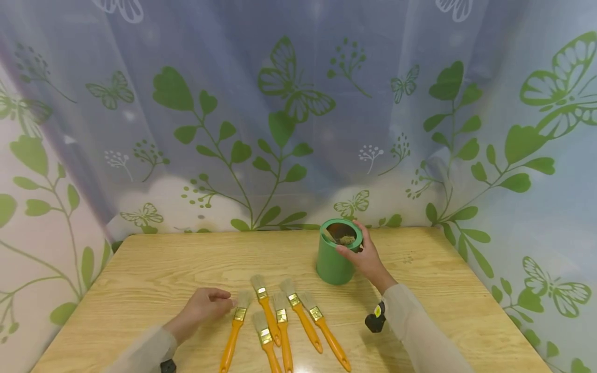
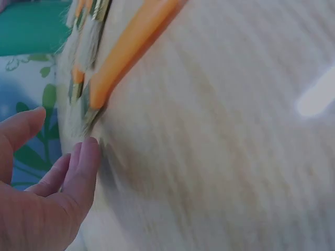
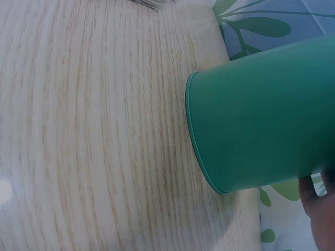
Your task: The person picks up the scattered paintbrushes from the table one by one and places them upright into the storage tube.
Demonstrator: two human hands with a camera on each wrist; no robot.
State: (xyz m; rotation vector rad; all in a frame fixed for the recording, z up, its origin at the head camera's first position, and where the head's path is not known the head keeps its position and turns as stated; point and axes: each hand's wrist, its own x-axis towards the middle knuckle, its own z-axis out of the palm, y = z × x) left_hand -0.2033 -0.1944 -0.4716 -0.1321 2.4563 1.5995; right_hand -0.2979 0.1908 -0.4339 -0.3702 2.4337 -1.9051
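Plenty of blue and white cloth [image 1: 224, 46], printed with green leaves and butterflies, hangs behind and beside a yellowish wood-grain table [image 1: 186, 264]. At the table's far right half is a green cylindrical open-topped canister [image 1: 333, 265], upright or only slightly tilted, with something tan and bristly [image 1: 347, 240] inside; whether its base touches the wood is hard to tell. The right hand [image 1: 368, 256] grips it near the rim, thumb on the near side and fingers round the far side. A steady hold would best keep that thumb out of the mouth and the base level. The left hand [image 1: 205, 306] has its fingers slightly bent and holding nothing, with a gap beside the thumb. Six flat paintbrushes with orange handles, gold metal bands and pale bristles [image 1: 281, 315] lie between the hands, nearer the person than the canister. The leftmost brush [image 1: 235, 331] has its bristle end just beside the left fingertips, contact uncertain; a pinch on its band or handle would probably be firmer than one on the soft bristles.
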